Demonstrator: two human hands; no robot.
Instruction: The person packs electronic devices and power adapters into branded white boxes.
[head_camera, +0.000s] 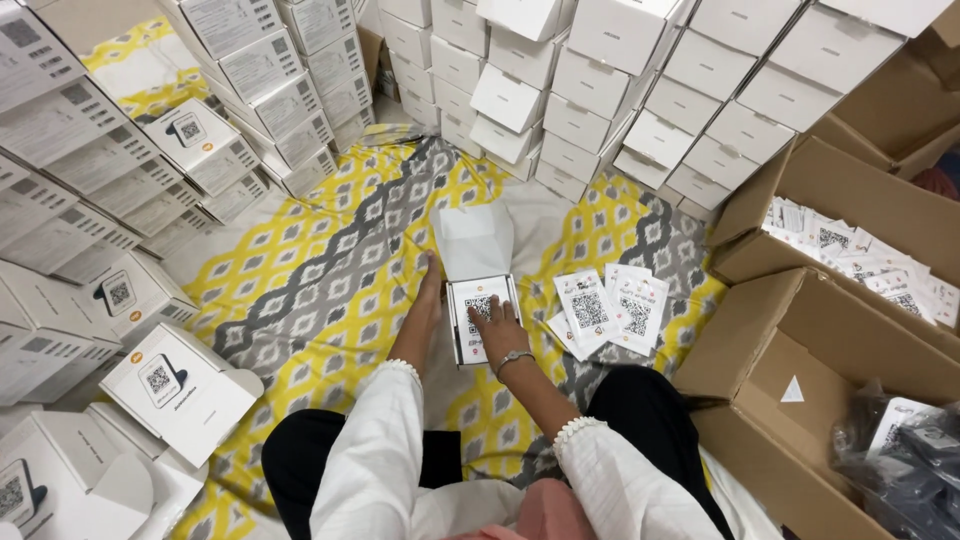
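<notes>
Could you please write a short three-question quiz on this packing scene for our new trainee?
1. True or false: the lid of the small white box on the patterned cloth is open.
2. Which hand rests on the card inside that box? A) left hand B) right hand C) neither
3. Fill in: the loose cards lie on the cloth to the ____ of the box, from the person's side.

Key:
1. True; the flap stands up behind the box.
2. B; the left hand lies against the box's left side.
3. Right, between the box and the cardboard cartons.
</notes>
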